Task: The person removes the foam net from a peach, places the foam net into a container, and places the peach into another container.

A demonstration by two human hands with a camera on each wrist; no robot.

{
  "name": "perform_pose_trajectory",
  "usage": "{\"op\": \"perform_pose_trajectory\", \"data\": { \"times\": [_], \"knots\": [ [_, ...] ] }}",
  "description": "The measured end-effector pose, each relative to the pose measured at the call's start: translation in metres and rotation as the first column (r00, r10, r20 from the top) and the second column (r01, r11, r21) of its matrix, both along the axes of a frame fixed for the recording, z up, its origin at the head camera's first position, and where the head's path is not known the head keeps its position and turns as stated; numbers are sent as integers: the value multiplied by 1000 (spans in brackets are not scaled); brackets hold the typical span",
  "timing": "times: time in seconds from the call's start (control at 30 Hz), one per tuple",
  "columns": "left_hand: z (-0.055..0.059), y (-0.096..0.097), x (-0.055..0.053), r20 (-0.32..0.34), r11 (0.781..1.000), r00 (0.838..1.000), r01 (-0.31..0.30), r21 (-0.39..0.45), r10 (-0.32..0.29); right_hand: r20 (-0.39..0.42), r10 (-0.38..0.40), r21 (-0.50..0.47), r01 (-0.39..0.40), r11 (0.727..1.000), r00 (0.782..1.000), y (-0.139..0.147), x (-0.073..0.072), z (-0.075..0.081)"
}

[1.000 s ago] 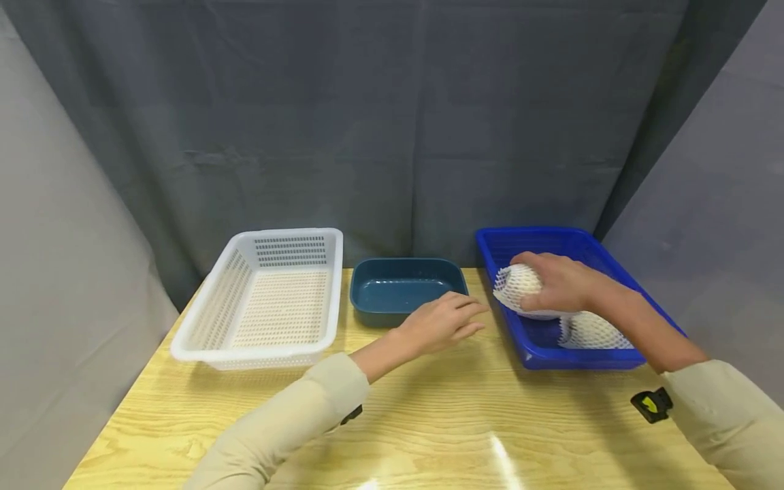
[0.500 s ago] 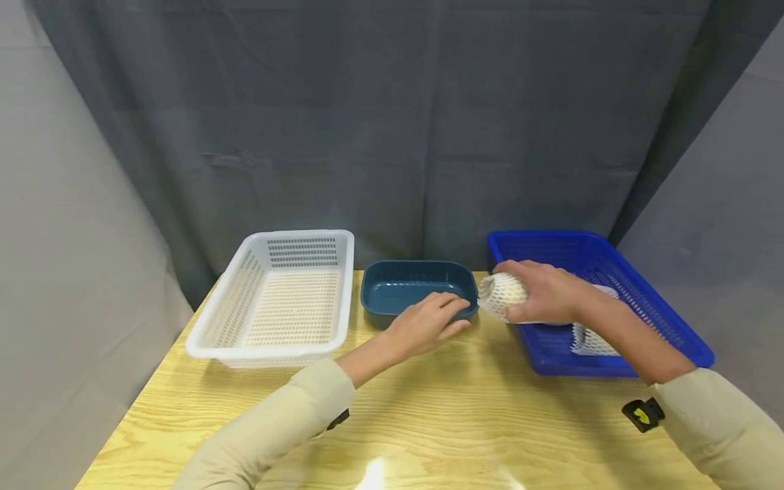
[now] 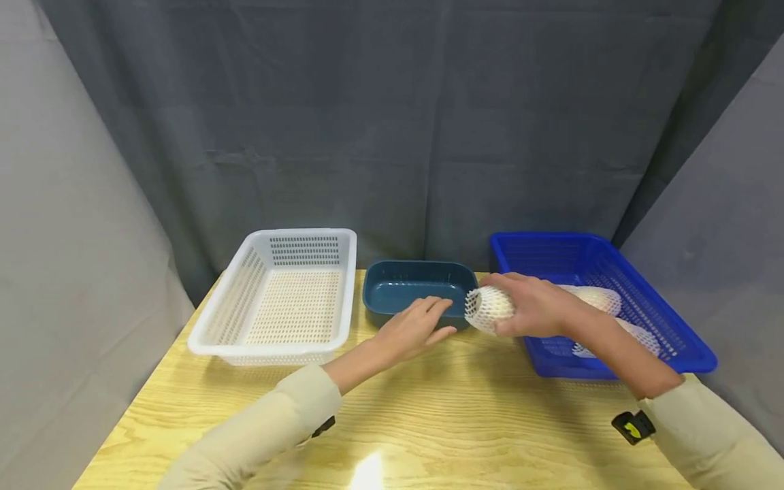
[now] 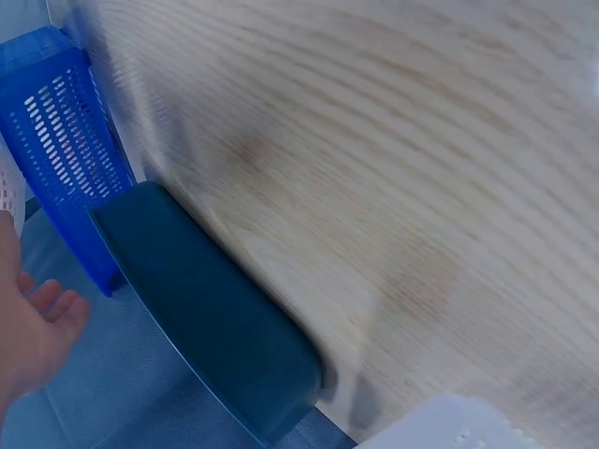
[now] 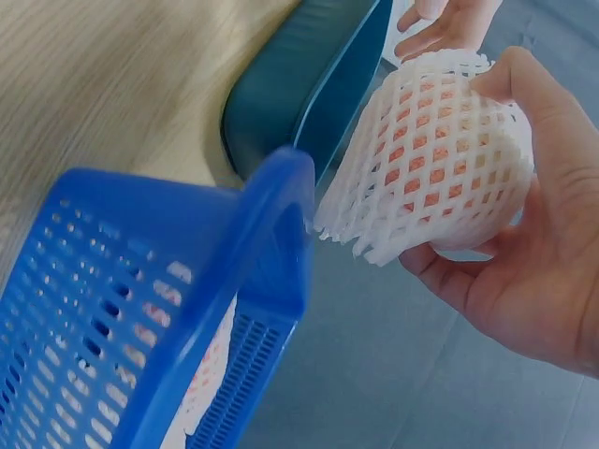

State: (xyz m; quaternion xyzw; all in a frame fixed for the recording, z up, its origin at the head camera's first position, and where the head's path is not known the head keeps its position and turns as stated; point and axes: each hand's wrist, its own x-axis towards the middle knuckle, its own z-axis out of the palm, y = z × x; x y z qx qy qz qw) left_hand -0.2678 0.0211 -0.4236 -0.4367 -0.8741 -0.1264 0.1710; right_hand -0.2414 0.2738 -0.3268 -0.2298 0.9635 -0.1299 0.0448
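Note:
My right hand point(image 3: 539, 306) grips a round fruit in a white foam net point(image 3: 492, 307), near the left wall of the blue basket point(image 3: 692, 344). Reddish skin shows through the mesh in the right wrist view, but the kind of fruit is unclear. Two more net-wrapped pieces point(image 3: 594, 297) lie inside that basket, partly hidden by my right arm. My left hand point(image 3: 409, 327) is over the front rim of the dark teal bin point(image 3: 392, 294), fingers loosely extended and holding nothing. Whether it touches the rim I cannot tell.
At the left stands a white perforated basket point(image 3: 263, 352). The teal bin sits between the two baskets on a wooden table point(image 3: 429, 422). A grey curtain point(image 3: 343, 136) hangs close behind them, with pale fabric at both sides.
My right hand has carried the wrapped fruit leftward out of the blue basket toward the teal bin, uncovering other wrapped pieces. My left hand has shifted left over the bin's front.

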Motion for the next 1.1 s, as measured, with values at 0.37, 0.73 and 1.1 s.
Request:
{"op": "perform_pose_trajectory", "data": {
  "times": [0.37, 0.73, 1.1],
  "knots": [
    [-8, -13, 8, 108, 997, 993, -42, -61, 49, -30, 57, 7, -57, 998, 998, -10, 1, -13],
    [-11, -26, 11, 110, 997, 992, -49, -60, 55, 4, 54, -11, -54, 998, 999, -21, 3, -27],
    [-17, -36, 16, 161, 996, 984, -61, -64, 70, 21, 67, -39, -66, 997, 998, -30, 5, -43]
  ]
}}
